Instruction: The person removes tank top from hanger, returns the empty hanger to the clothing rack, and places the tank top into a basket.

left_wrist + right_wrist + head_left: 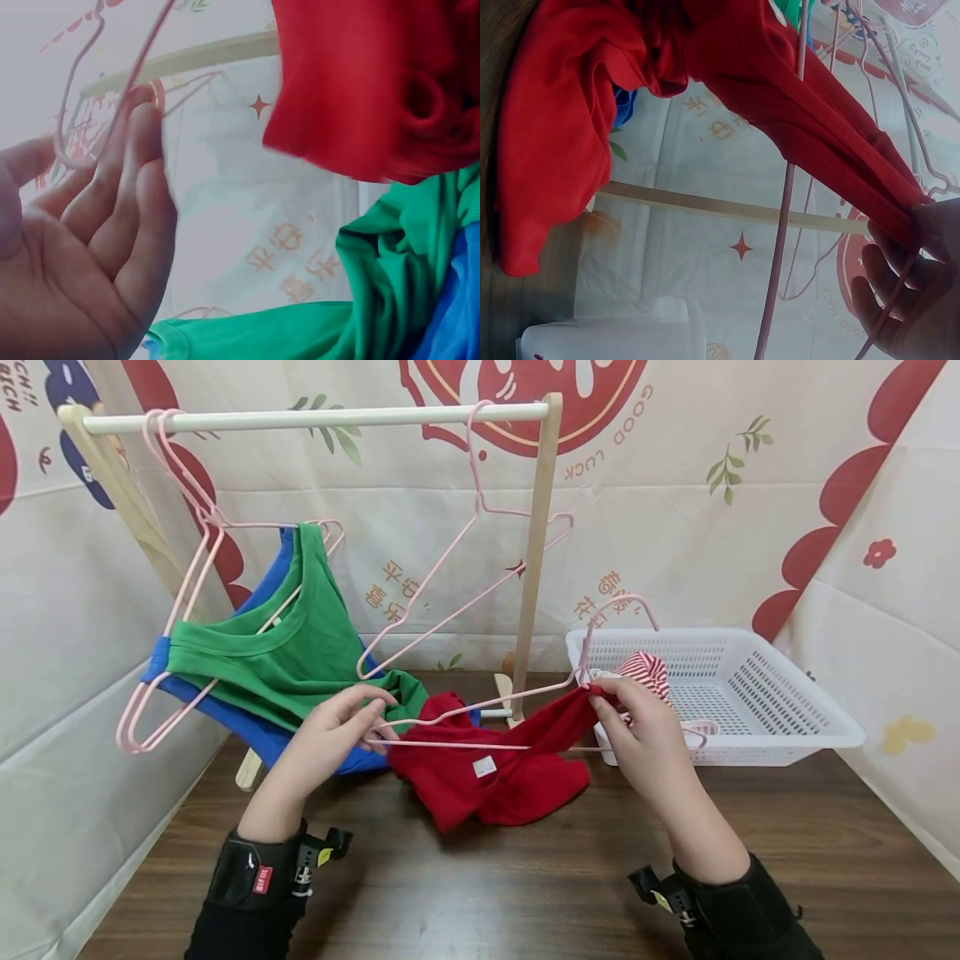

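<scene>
My left hand (337, 727) holds the left end of a pink hanger (480, 700), its corner lying between thumb and fingers in the left wrist view. A red tank top (480, 777) with a small white label hangs from the hanger, its lower part over the table. At the base of the hanger's hook, my right hand (645, 727) pinches the tank top's strap (855, 157) between thumb and fingers. The strap is stretched up along the hanger's right arm. The hanger's right end reaches past the right hand, in front of the basket.
A rack with a white rail (315, 417) carries a green tank top (277, 635) over a blue one (262, 739) on pink hangers at left. A bare hanger (442, 568) hangs near the right post. A white basket (795, 710) at right holds red-striped cloth (645, 672).
</scene>
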Demonstrator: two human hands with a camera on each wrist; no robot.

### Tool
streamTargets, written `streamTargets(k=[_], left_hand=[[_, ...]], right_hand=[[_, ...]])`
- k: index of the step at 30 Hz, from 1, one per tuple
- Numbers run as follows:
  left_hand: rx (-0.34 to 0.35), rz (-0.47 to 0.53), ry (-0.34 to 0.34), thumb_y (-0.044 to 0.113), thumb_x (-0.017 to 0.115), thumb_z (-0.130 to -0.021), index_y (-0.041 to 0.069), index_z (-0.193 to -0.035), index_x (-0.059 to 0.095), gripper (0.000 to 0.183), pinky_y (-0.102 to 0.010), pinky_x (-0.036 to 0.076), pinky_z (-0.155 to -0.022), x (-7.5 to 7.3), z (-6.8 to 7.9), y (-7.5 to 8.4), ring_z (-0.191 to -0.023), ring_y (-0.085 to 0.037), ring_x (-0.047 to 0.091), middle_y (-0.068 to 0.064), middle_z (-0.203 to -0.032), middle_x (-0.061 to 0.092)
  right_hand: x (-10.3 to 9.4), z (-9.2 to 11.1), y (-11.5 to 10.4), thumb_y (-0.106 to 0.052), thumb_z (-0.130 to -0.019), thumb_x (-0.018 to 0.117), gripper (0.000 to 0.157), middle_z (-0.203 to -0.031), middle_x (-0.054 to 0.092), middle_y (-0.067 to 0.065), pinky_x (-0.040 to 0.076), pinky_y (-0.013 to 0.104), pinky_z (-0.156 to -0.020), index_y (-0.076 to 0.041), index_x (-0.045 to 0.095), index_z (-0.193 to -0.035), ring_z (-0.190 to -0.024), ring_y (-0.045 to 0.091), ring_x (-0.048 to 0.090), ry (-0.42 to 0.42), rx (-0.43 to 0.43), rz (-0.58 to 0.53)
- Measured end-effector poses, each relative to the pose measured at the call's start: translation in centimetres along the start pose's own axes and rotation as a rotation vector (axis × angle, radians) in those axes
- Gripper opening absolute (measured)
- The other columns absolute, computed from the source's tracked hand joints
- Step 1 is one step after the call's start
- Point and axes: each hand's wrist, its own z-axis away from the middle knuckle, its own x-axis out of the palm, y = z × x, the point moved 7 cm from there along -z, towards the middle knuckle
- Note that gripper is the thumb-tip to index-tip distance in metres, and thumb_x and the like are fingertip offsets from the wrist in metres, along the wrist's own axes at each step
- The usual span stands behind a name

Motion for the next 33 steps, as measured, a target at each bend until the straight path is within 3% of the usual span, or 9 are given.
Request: streamTargets(k=[5, 9, 15, 21, 29, 33], left_hand=[[0.017, -0.155, -0.153, 0.030, 0.050, -0.103, 0.009, -0.112, 0.063, 0.026, -0.039, 0.054, -0.069, 1.8, 0.4, 0.5, -0.073, -0.024, 0.065, -0.006, -0.090, 0.068], [0.012, -0.277, -0.164, 0.033, 0.053, -0.101, 0.014, -0.098, 0.067, 0.023, -0.034, 0.048, -0.057, 2.2, 0.6, 0.7, -0.059, -0.020, 0.056, -0.001, -0.082, 0.065], [0.086, -0.285, -0.089, 0.029, 0.050, -0.103, 0.018, -0.084, 0.063, 0.026, -0.032, 0.044, -0.058, 1.3, 1.0, 1.9, -0.062, -0.020, 0.050, 0.006, -0.072, 0.061], [0.189, -0.236, -0.062, 0.018, 0.048, -0.104, 0.015, -0.079, 0.057, 0.026, -0.031, 0.040, -0.059, 0.5, 1.6, 3.4, -0.062, -0.016, 0.051, 0.008, -0.063, 0.058], [0.352, -0.169, 0.166, 0.007, 0.048, -0.102, 0.012, -0.076, 0.054, 0.027, -0.029, 0.039, -0.052, -1.3, 2.9, 5.6, -0.053, -0.013, 0.049, 0.007, -0.058, 0.052], [0.390, -0.144, 0.252, 0.004, 0.044, -0.103, 0.010, -0.076, 0.054, 0.029, -0.027, 0.036, -0.047, -2.4, 3.5, 6.2, -0.051, -0.013, 0.048, 0.004, -0.056, 0.050]], right_hand=[[0.3, 0.0, 0.1, -0.001, -0.092, 0.063, 0.017, -0.099, 0.067, 0.011, 0.048, 0.031, -0.068, -0.002, 0.068, -0.108, -0.086, 0.020, 0.060, -0.024, 0.002, 0.018], [0.4, 0.2, 0.3, -0.002, -0.093, 0.063, 0.017, -0.100, 0.067, 0.011, 0.048, 0.032, -0.070, -0.003, 0.068, -0.109, -0.088, 0.021, 0.059, -0.036, 0.030, 0.017], [0.4, 0.1, 0.4, -0.003, -0.094, 0.063, 0.015, -0.101, 0.067, 0.011, 0.048, 0.040, -0.072, -0.003, 0.067, -0.108, -0.090, 0.021, 0.059, -0.037, 0.039, 0.008], [0.3, 0.0, 0.3, -0.003, -0.094, 0.063, 0.014, -0.099, 0.067, 0.009, 0.047, 0.030, -0.073, -0.003, 0.068, -0.107, -0.089, 0.019, 0.059, -0.039, 0.028, 0.009], [0.6, -0.1, 0.1, -0.004, -0.094, 0.062, 0.015, -0.096, 0.067, 0.008, 0.048, 0.036, -0.072, -0.003, 0.068, -0.108, -0.085, 0.018, 0.059, -0.059, 0.007, 0.013], [0.8, -0.1, 0.3, -0.006, -0.095, 0.061, 0.015, -0.096, 0.067, 0.007, 0.049, 0.039, -0.072, -0.004, 0.067, -0.109, -0.085, 0.018, 0.058, -0.071, 0.024, 0.020]])
